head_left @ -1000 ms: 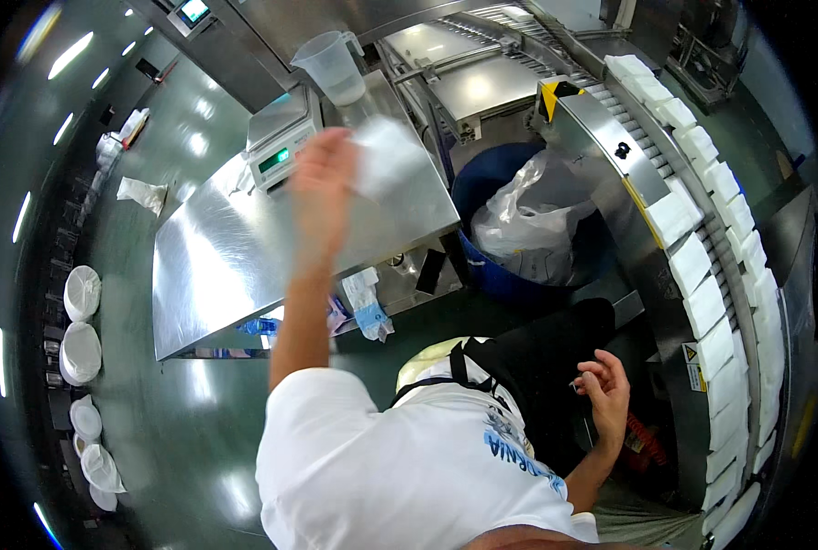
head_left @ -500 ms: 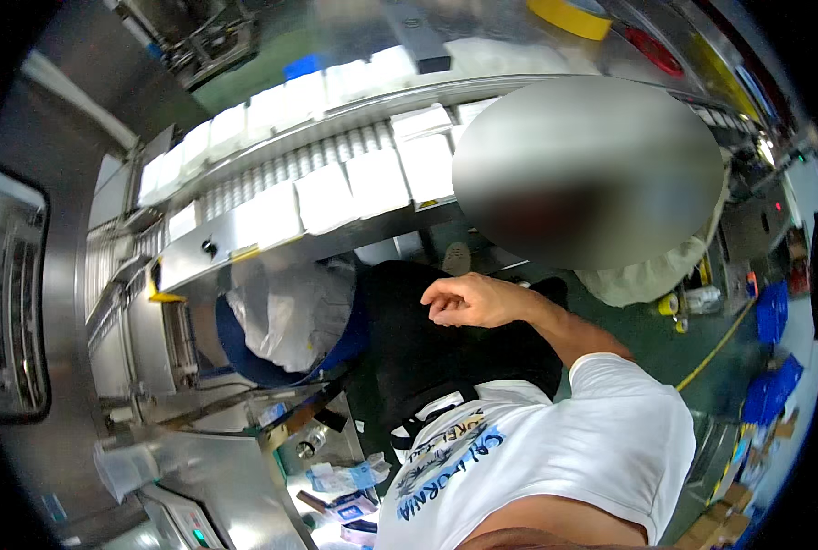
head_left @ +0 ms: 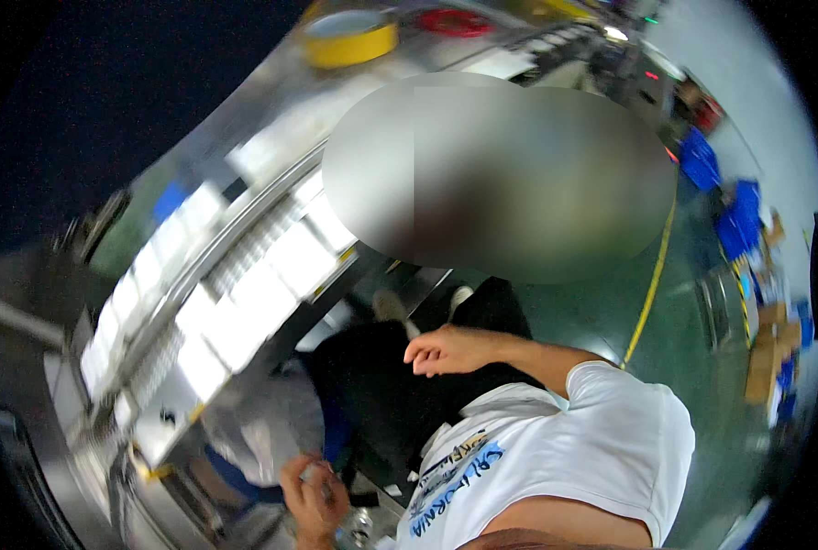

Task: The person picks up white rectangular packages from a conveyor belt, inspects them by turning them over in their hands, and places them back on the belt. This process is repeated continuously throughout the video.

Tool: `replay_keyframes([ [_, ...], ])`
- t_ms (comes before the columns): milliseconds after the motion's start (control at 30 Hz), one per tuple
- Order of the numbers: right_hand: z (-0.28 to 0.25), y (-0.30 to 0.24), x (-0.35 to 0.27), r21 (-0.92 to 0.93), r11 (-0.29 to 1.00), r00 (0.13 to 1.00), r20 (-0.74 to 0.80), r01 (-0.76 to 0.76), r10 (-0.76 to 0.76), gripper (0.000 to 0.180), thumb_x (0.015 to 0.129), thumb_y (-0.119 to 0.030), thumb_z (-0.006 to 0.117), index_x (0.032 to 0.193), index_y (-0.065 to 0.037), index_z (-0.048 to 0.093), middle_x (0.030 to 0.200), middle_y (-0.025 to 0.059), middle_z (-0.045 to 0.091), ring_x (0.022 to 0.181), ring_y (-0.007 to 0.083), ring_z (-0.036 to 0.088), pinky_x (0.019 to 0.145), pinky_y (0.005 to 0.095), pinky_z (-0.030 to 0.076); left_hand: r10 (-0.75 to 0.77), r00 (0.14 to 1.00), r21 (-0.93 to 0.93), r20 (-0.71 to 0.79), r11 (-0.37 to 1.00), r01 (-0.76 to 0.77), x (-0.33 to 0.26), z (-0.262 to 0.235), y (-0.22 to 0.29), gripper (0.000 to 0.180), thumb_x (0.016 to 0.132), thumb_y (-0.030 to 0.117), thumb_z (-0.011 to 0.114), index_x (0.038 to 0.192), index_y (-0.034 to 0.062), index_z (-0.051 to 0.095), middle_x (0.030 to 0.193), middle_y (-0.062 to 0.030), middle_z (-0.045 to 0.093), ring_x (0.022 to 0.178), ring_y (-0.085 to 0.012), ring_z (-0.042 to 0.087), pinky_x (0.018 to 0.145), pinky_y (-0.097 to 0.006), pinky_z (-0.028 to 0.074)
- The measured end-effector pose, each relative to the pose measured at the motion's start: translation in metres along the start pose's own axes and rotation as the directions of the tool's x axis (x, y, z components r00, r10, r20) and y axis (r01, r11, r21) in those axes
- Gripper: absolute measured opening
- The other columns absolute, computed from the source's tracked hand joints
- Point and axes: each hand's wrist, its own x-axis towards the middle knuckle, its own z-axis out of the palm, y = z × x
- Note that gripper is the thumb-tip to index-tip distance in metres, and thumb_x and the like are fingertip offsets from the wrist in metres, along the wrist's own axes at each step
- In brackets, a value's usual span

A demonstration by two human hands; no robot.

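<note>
My right hand (head_left: 446,348) hangs loosely in front of my dark trousers (head_left: 381,403), fingers half bent, nothing in it. My left hand (head_left: 313,490) is low at the bottom edge, fingers curled about a small pale thing (head_left: 310,471) that is too blurred to name. It is beside a blue bin lined with a clear bag (head_left: 262,431). A steel conveyor (head_left: 152,431) carrying rows of white boxes (head_left: 244,293) runs along my left side, an arm's reach from both hands.
Another person stands close ahead, blurred out. A yellow tape roll (head_left: 349,37) and a red one (head_left: 450,18) lie on the steel top beyond. A yellow line (head_left: 652,284) crosses the green floor; blue crates (head_left: 730,211) sit far right.
My view has swung from the steel table toward the conveyor and the other person. My left hand has come down from the table to the bin; my right hand stays by my trousers.
</note>
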Motion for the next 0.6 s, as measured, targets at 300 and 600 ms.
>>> replay_keyframes([
  [300, 0.032, 0.100, -0.013, -0.348, 0.935, 0.987, -0.160, -0.070, 0.014, 0.024, 0.103, -0.017, 0.064, 0.120, 0.000, 0.064, 0.101, 0.0145, 0.077, 0.092, 0.0265, 0.076, 0.081, 0.0382, 0.058, -0.106, 0.911, -0.291, 0.399, 0.927, 0.236, 0.013, 0.021, 0.019, 0.036, 0.082, -0.009, 0.065, 0.116, 0.0023, 0.063, 0.103, -0.0176, 0.068, 0.088, -0.0368, 0.069, 0.074, -0.044, 0.056],
  [600, 0.009, 0.075, 0.017, -0.421, 0.903, 0.976, -0.217, -0.082, -0.013, 0.027, 0.103, -0.016, 0.064, 0.124, 0.000, 0.067, 0.113, 0.0166, 0.077, 0.103, 0.0292, 0.076, 0.089, 0.0389, 0.060, -0.031, 0.906, -0.323, 0.422, 0.929, 0.182, 0.005, 0.020, 0.001, 0.029, 0.088, 0.001, 0.074, 0.116, 0.0062, 0.069, 0.097, -0.0148, 0.071, 0.081, -0.0328, 0.070, 0.067, -0.041, 0.058],
])
